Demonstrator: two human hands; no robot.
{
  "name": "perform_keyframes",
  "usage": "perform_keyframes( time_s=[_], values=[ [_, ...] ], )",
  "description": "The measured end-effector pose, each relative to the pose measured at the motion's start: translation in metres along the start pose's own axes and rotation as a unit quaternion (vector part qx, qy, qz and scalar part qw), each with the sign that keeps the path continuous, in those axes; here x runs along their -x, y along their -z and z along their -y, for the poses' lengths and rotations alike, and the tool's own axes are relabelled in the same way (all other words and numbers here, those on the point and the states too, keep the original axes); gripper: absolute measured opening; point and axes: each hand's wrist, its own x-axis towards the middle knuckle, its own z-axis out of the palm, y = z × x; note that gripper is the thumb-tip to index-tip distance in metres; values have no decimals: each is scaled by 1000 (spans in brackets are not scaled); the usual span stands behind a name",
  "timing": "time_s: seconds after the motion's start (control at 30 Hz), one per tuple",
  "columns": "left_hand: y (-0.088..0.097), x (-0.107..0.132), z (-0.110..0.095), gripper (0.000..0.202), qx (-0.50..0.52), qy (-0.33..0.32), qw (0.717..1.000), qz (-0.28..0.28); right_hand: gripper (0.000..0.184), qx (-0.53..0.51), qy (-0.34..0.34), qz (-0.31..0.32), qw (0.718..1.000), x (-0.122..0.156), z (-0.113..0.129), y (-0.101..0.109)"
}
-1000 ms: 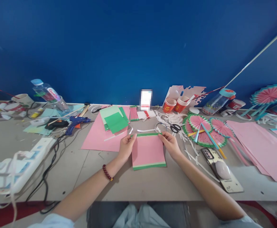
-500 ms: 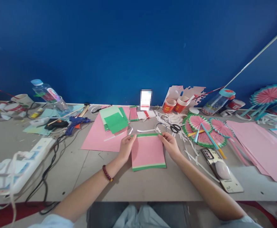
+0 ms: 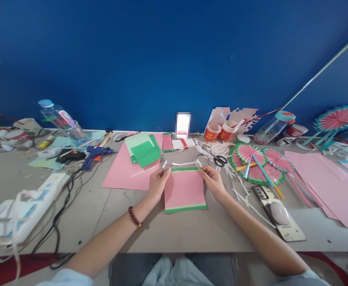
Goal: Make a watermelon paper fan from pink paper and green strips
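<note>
A pink paper sheet point(image 3: 185, 190) with green strips along its far and near edges lies flat on the grey table in front of me. My left hand point(image 3: 158, 183) pinches its far left corner, fingers closed on the green edge. My right hand point(image 3: 213, 182) pinches the far right corner the same way. A dark bead bracelet point(image 3: 134, 216) sits on my left wrist.
Black scissors point(image 3: 220, 160) and white paper scraps lie behind the sheet. Watermelon paper fans point(image 3: 253, 161) and a phone point(image 3: 278, 213) are to the right, with pink sheets point(image 3: 325, 186) beyond. Left are green papers point(image 3: 144, 151), a blue glue gun point(image 3: 96, 153), a power strip point(image 3: 27, 206) and cables.
The pink sheet has shifted a little to the left and its near edge sits slightly farther from me. Both hands keep their grip on the far corners.
</note>
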Motion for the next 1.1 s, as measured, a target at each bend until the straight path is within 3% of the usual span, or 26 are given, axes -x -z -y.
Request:
perform_keyframes(
  time_s=[0.17,0.37,0.5,0.7,1.1],
  values=[
    [-1,-1,0,36,3,-5,1000,-7,38,2,4,-2,1000,1,-1,0],
    [-1,2,-3,35,-12,-14,999,27,36,-7,5,-12,1000,1,1,-1],
    [0,2,-3,43,-18,-15,1000,6,37,-11,3,-13,1000,1,2,-1],
    [0,-1,3,40,-16,-26,1000,-3,36,5,3,-15,1000,1,3,-2],
    [-3,3,-2,38,-37,-36,998,30,27,26,-1,35,999,4,10,4]
  ],
)
